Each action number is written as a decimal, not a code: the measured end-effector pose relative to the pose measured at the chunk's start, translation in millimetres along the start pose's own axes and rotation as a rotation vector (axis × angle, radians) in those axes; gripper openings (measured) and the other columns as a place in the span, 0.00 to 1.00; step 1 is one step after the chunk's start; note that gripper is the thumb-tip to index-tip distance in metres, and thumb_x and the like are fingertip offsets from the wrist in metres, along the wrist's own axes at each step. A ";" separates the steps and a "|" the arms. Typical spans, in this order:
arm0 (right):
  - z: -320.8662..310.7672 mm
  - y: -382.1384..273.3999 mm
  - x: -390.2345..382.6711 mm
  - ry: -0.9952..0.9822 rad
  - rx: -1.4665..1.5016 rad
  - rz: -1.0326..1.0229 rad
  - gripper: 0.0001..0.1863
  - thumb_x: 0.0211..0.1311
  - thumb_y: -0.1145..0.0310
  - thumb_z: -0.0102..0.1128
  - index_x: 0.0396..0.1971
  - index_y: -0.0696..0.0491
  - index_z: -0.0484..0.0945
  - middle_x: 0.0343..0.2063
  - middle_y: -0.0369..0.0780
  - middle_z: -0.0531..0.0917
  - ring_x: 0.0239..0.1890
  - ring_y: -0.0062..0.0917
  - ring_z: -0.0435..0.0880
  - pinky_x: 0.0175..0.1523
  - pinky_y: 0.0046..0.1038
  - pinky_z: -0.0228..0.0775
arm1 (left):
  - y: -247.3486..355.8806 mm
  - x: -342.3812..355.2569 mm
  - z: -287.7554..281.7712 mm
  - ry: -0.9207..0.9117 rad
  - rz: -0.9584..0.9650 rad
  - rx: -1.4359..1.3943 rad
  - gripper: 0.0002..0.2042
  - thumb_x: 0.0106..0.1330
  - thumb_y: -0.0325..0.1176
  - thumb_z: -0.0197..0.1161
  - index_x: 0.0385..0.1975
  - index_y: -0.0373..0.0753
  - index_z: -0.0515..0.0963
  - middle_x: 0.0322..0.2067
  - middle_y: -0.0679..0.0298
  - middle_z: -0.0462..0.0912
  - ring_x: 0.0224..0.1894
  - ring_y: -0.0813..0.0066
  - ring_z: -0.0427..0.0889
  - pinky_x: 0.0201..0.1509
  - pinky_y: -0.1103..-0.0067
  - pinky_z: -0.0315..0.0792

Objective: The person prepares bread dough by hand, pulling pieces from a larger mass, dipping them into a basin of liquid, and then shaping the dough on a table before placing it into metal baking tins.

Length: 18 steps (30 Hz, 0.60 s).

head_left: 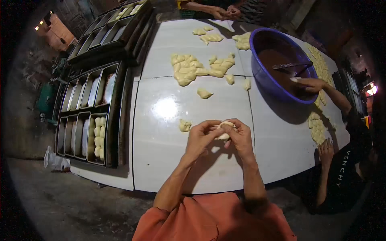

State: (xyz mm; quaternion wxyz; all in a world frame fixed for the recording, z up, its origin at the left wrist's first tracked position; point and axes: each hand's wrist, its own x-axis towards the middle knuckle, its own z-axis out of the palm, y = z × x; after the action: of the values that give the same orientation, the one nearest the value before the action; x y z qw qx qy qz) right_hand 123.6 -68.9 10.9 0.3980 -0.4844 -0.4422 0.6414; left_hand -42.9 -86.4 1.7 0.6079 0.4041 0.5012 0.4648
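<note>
My left hand [201,138] and my right hand [239,140] meet over the near middle of the white tiled table [155,160], fingers closed around a pale piece of dough [220,136]. A small torn dough lump [185,125] lies just left of my left hand. Farther forward are a single lump [204,93] and two large clusters of dough pieces [185,68]. To the right stands a purple tub [259,72] of brown, mushy contents with a dark utensil in it.
At left, stacked black racks of loaf tins [83,90] hold some dough balls. At right, a co-worker's hand [309,84] reaches into the tub and another [325,150] rests by rows of dough [317,126]. Another person's hands [225,13] work at the far edge.
</note>
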 end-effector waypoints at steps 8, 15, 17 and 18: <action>-23.1 8.9 2.0 0.164 0.069 -0.032 0.15 0.66 0.68 0.66 0.49 0.58 0.80 0.36 0.34 0.84 0.39 0.16 0.80 0.43 0.19 0.73 | -22.4 9.5 21.5 0.039 0.026 -0.175 0.37 0.71 0.38 0.65 0.74 0.34 0.54 0.54 0.50 0.81 0.51 0.75 0.82 0.53 0.79 0.76; -9.1 -30.2 -8.6 -0.042 0.737 -0.101 0.14 0.66 0.72 0.65 0.49 0.56 0.73 0.35 0.34 0.81 0.37 0.17 0.82 0.42 0.19 0.77 | -28.3 37.1 75.6 0.009 0.788 0.072 0.40 0.65 0.44 0.70 0.72 0.31 0.58 0.64 0.47 0.74 0.65 0.58 0.76 0.63 0.73 0.73; -21.2 -40.7 -3.6 -0.036 0.677 -0.080 0.12 0.68 0.70 0.63 0.46 0.54 0.74 0.34 0.33 0.79 0.34 0.14 0.80 0.40 0.18 0.77 | -21.6 45.6 96.8 0.065 0.868 0.016 0.44 0.61 0.45 0.73 0.72 0.32 0.57 0.61 0.47 0.77 0.60 0.58 0.81 0.60 0.73 0.75; -28.8 -42.7 -1.4 -0.047 0.719 -0.049 0.11 0.68 0.68 0.63 0.46 0.54 0.74 0.34 0.32 0.78 0.34 0.13 0.79 0.39 0.17 0.76 | -20.9 46.8 106.0 0.074 0.830 -0.006 0.46 0.59 0.44 0.74 0.73 0.34 0.56 0.60 0.47 0.78 0.59 0.58 0.81 0.59 0.73 0.76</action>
State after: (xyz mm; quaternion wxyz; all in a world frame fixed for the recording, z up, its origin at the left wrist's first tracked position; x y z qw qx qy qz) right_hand 155.4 -52.5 48.0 0.5480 -0.2879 -0.2087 0.7572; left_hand 68.0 -48.8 -11.1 0.3515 0.5530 0.3159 0.6862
